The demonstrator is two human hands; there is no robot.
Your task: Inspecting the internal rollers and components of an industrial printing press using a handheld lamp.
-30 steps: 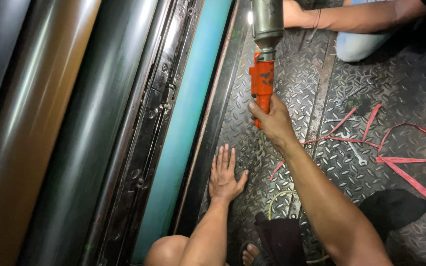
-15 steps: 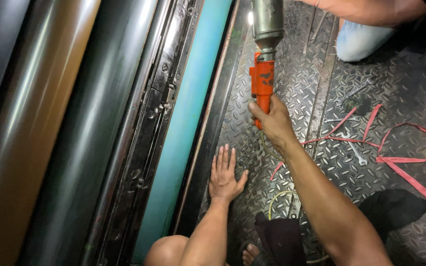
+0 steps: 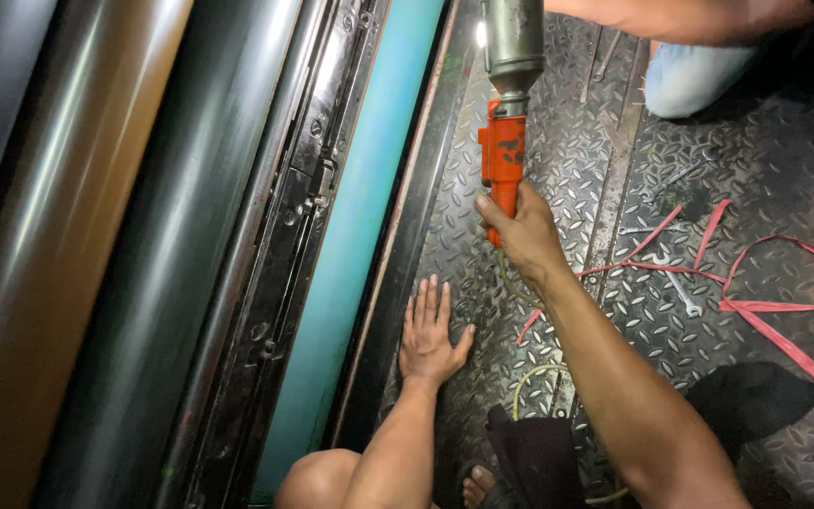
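My right hand (image 3: 524, 231) grips the handle of an orange power tool (image 3: 503, 160), which points away from me into a grey metal cylinder (image 3: 512, 42) at the top of the view. My left hand (image 3: 429, 330) lies flat, fingers spread, on the diamond-plate metal floor (image 3: 784, 179) beside a black rail (image 3: 407, 254). Left of the rail runs a teal roller (image 3: 355, 254), then a dark metal bar with bolts (image 3: 289, 245) and large shiny cylinders (image 3: 96, 254).
Another person's arm (image 3: 699, 14) and a knee in light jeans (image 3: 694, 80) are at the top right. A red strap (image 3: 756, 292) and a wrench (image 3: 680, 292) lie on the floor. A yellow-green hose (image 3: 529, 377), a black cloth (image 3: 746, 396) and my foot in a sandal (image 3: 473, 485) are near me.
The other person's arm has shifted up and right, and their hand has left the view. My hands and the orange tool have stayed put.
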